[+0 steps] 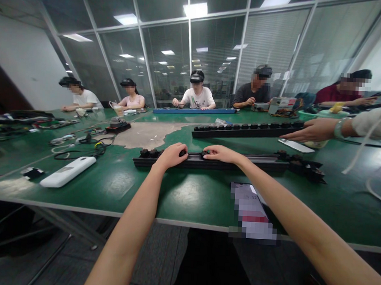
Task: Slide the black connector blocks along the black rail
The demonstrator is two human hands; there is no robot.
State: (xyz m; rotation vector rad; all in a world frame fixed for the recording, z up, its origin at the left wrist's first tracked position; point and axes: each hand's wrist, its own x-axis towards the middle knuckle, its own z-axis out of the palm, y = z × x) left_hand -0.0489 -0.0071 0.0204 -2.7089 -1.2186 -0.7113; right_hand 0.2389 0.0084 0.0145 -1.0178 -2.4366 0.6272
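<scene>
A long black rail [205, 165] with an open channel lies across the green table in front of me. My left hand [172, 156] is closed around a small black block [183, 152] in the channel, left of the middle. Just to the right, my right hand [222, 154] pinches another small black block [204, 154] at the rail. A bare stretch of grey channel lies between the two hands. Several more black blocks [149, 153] sit at the rail's left end. At its right end lies a heap of black pieces [307, 169].
A co-worker's hand [309, 129] touches a second black rail [235, 132] beyond mine. A phone [251, 207] lies at the near edge. To the left are a white oblong device [68, 172] and cables [81, 147]. Several people sit across the table.
</scene>
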